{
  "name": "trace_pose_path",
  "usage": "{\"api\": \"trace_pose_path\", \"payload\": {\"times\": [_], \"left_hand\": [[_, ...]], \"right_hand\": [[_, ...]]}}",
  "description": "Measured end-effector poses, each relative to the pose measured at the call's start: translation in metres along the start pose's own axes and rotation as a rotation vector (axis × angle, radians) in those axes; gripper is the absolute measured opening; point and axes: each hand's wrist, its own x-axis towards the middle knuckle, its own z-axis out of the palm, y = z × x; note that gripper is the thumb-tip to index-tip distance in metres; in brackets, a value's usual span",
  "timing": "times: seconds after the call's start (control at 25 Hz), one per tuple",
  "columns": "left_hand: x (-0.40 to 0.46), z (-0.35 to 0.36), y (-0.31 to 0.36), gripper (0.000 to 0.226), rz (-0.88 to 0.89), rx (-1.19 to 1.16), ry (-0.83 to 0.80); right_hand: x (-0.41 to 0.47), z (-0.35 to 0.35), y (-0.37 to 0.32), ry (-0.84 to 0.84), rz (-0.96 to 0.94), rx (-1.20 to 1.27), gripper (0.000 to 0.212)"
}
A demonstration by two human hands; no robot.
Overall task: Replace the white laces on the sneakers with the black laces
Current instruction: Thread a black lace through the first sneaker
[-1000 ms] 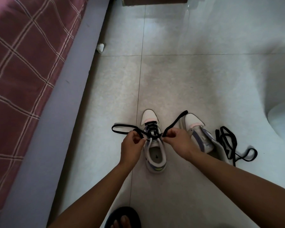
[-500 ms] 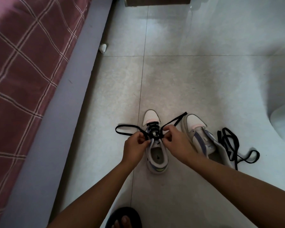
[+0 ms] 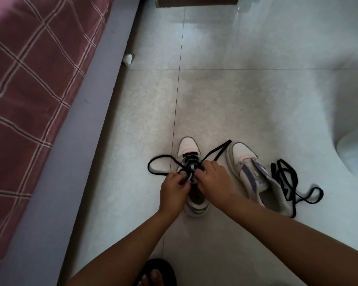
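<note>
Black lace (image 3: pixel 159 162) half-threaded through the left sneaker (image 3: pixel 189 155) — your left hand (image 3: pixel 174 193) and right hand (image 3: pixel 214 180) each pinch a strand over its tongue; the second sneaker (image 3: pixel 250 172) lies just right.

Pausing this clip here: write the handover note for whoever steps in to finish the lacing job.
Left hand and right hand: both pinching the black lace at the left sneaker.
Done: that sneaker's lower eyelets are laced black; both ends trail loose.
Right sneaker: tipped on its side, no lace visible in it.
Spare black lace: piled on the floor beside it.
Left: finish this sneaker, lace the other.
</note>
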Motion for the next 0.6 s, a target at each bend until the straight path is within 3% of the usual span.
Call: {"api": "trace_pose_path", "payload": {"times": [0.16, 0.4, 0.6], "left_hand": [[0.008, 0.001, 0.004, 0.012, -0.130, -0.080, -0.070], [0.010, 0.000, 0.001, 0.015, -0.257, -0.269, -0.077], [0.009, 0.002, 0.000, 0.018, -0.342, -0.373, -0.082]], "right_hand": [[0.000, 0.003, -0.006, 0.035, -0.021, -0.098, 0.024], [0.002, 0.005, 0.010, 0.076, -0.303, 0.089, 0.025], [0.010, 0.009, 0.002, 0.075, -0.198, 0.147, 0.030]]}}
